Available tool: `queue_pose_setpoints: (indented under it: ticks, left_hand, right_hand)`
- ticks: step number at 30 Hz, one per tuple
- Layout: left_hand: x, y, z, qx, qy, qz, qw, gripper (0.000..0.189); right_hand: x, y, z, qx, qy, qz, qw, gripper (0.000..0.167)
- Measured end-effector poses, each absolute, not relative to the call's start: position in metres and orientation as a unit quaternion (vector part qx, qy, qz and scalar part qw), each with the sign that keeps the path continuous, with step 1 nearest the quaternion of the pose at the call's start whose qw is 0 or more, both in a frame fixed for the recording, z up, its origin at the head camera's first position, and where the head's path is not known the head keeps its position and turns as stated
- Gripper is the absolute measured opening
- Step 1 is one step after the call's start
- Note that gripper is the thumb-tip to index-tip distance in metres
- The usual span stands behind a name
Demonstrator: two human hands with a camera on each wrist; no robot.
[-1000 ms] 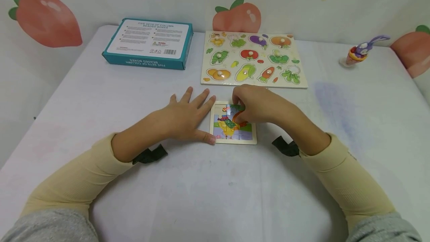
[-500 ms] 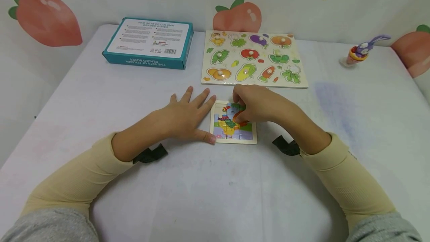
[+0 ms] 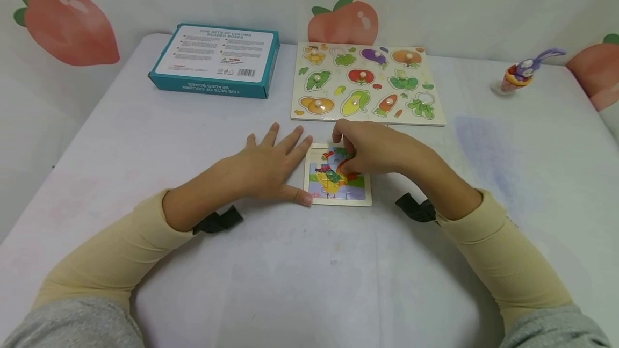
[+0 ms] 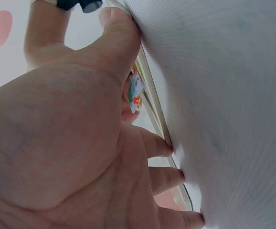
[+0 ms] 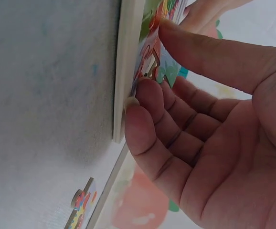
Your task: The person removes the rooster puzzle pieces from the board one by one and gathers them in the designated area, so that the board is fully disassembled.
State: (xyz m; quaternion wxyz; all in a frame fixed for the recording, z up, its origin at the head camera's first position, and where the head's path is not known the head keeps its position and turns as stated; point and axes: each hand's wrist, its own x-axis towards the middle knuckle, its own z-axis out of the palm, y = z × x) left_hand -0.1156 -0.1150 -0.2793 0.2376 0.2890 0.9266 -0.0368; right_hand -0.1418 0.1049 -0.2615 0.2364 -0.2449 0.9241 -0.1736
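Note:
A small square jigsaw puzzle (image 3: 343,202) in a pale wooden tray lies on the table, its picture a yellow bird. My left hand (image 3: 268,171) is spread flat along its left side, thumb at the lower corner and index fingertip at the upper one. Over the upper right part of the picture, my right hand (image 3: 379,146) has curled fingers and a bent thumb. In the right wrist view it pinches a blue and green puzzle piece (image 5: 169,69), tilted up from the tray. Most of that piece is hidden by the hand in the head view.
A vegetable peg puzzle board (image 3: 340,90) lies just beyond the hands. A teal box (image 3: 213,60) stands back left, and a small purple rabbit toy (image 3: 517,77) back right. One loose jigsaw piece (image 5: 83,205) shows on the table in the right wrist view.
The blue piece under my right fingers has shifted slightly, and more of it shows beside the red insect. My right index finger has lifted a little. The left hand stays in place.

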Motion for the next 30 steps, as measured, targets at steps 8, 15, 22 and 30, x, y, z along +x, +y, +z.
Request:
queue_pose_setpoints:
  ticks: [8, 15, 22, 30]
  left_hand:
    - [-0.115, -0.115, -0.278, 0.287, 0.927, -0.032, 0.239, 0.12]
    - [-0.115, -0.115, -0.279, 0.287, 0.927, -0.034, 0.237, 0.12]
    - [-0.116, -0.115, -0.278, 0.287, 0.927, -0.035, 0.241, 0.12]
    - [-0.115, -0.116, -0.278, 0.286, 0.927, -0.033, 0.242, 0.12]
  right_hand:
    - [-0.142, 0.106, -0.263, -0.279, 0.913, -0.185, 0.234, 0.017]
    - [-0.142, 0.108, -0.262, -0.288, 0.911, -0.199, 0.216, 0.009]
    - [-0.142, 0.109, -0.259, -0.285, 0.91, -0.212, 0.213, 0.009]
    - [-0.143, 0.119, -0.261, -0.258, 0.91, -0.258, 0.196, 0.027]
